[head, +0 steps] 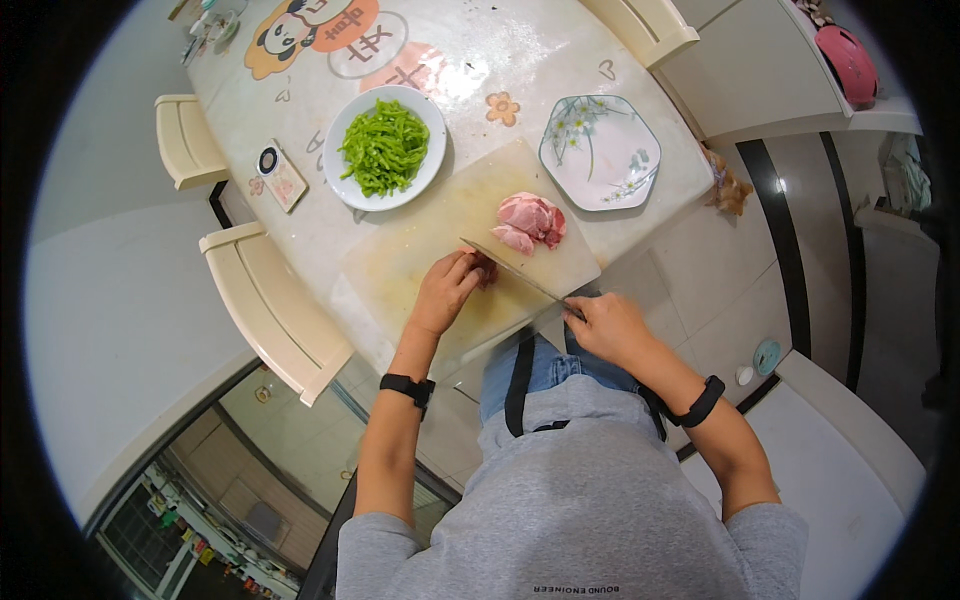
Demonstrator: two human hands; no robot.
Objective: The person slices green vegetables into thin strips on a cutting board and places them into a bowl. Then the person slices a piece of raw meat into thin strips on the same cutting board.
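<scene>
My right hand [606,324] grips the handle of a kitchen knife [517,273], whose blade slants up and left over a pale cutting board [420,232]. Close to the blade, my left hand [448,289] rests with curled fingers on a small piece of raw meat [486,270], partly hidden by the fingers and blade. A larger piece of raw meat [529,221] lies on the board beyond the knife. Beyond the board stands a white plate [438,176] heaped with sliced green peppers [386,148]. At the board's right is a flower-patterned plate [607,161] with nothing on it.
A smartphone [283,176] lies on the table [472,82] left of the peppers. Cream chairs [274,307] stand along the table's left side, and another chair [645,30] at the far right. An orange-and-white animal [727,184], perhaps a cat, is on the floor by the table's right corner.
</scene>
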